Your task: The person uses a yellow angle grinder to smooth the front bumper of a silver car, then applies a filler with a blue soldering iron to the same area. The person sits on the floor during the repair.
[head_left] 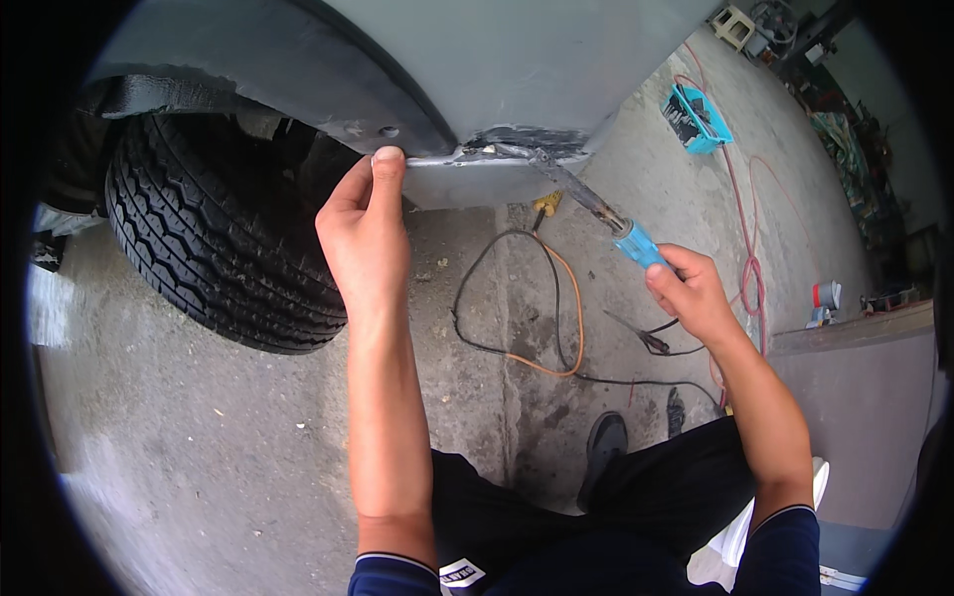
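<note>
"Two bare hands of yours are up at the bottom of a grey car panel (566, 65). Your left hand (368, 223) has its thumb over the panel's lower edge, beside the wheel opening, its fingers curled below and partly hidden."

"So your left is pinched on that edge. What about your right hand (695, 295)?"

"You have it closed around the blue handle (638, 245) of a tool (588, 197), the dark metal shaft slanting up and leftward from your grip."

"And where is your tool's tip?"

"At the panel's lower edge, to the right of your left hand and just under a dark, scuffed patch (527, 137). Whether it touches the metal, you can't tell from here."

"What lies around you?"

"To your left stands a black tyre (214, 243) with deep tread. Below your tool, a black and orange cable (542, 369) lies looped on the concrete floor (248, 427). Off to your right, well apart from your hands, are a blue basket (708, 139) holding things and a red hose (752, 288)."
</note>
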Available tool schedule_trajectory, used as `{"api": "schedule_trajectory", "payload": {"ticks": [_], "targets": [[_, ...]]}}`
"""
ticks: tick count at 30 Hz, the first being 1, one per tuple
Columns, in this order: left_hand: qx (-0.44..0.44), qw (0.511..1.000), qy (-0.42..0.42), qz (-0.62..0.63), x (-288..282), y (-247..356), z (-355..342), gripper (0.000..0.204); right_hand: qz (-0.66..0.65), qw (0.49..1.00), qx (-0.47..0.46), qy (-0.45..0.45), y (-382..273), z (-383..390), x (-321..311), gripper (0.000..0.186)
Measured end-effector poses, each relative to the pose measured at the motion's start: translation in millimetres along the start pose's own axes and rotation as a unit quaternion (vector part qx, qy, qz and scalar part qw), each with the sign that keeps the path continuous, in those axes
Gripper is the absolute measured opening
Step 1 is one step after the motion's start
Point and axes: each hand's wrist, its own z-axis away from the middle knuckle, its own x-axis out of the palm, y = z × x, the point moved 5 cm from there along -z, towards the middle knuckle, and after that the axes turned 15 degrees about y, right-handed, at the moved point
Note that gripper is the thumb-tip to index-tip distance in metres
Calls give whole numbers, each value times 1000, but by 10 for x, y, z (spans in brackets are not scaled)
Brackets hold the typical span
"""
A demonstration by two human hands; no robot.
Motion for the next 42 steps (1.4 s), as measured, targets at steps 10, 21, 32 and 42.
{"api": "schedule_trajectory", "payload": {"ticks": [10, 21, 32, 42], "targets": [[1, 1000, -17, -8, 8, 1, -1, 44, 51, 998, -35, 3, -174, 12, -46, 30], [1, 1000, 7, -13, 16, 29, 29, 44, 124, 989, -71, 24, -176, -244, -166, 30], [21, 1000, 3, -8, 17, -4, 0, 46, 250, 927, -277, 41, -653, 71, -188, 27], [0, 1000, -10, -2, 13, -14, -6, 47, 320, 871, -357, 109, -715, 442, 75, 39]]}}
